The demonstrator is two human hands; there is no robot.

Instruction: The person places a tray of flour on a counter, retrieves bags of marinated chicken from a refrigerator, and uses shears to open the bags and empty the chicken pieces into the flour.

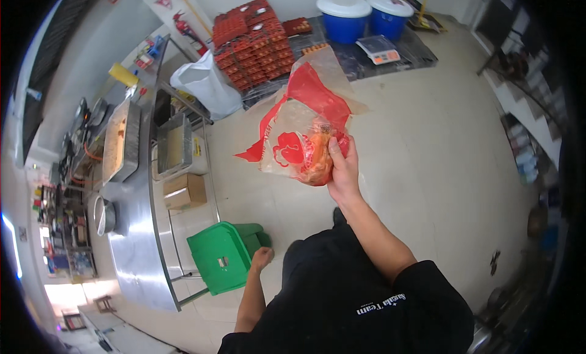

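Note:
My right hand point(345, 168) is closed around a clear plastic bag point(282, 119) with red print, held out in front of me above the floor. Its lower part bulges with something orange-brown point(318, 158), whose kind the film hides. The upper part of the bag spreads loose and crumpled. My left hand point(262, 258) hangs low with its fingers curled in, beside a green lidded bin point(220, 259). Whether those fingers hold anything, or touch the bin, cannot be made out.
To the left runs a steel table point(137, 244) with a long metal tray point(122, 140) and a round metal pan point(104, 215). A cardboard box point(185, 191) sits beneath. Ahead stand stacked red trays point(253, 49), a white sack point(209, 85), blue tubs point(343, 25) and a scale point(378, 50).

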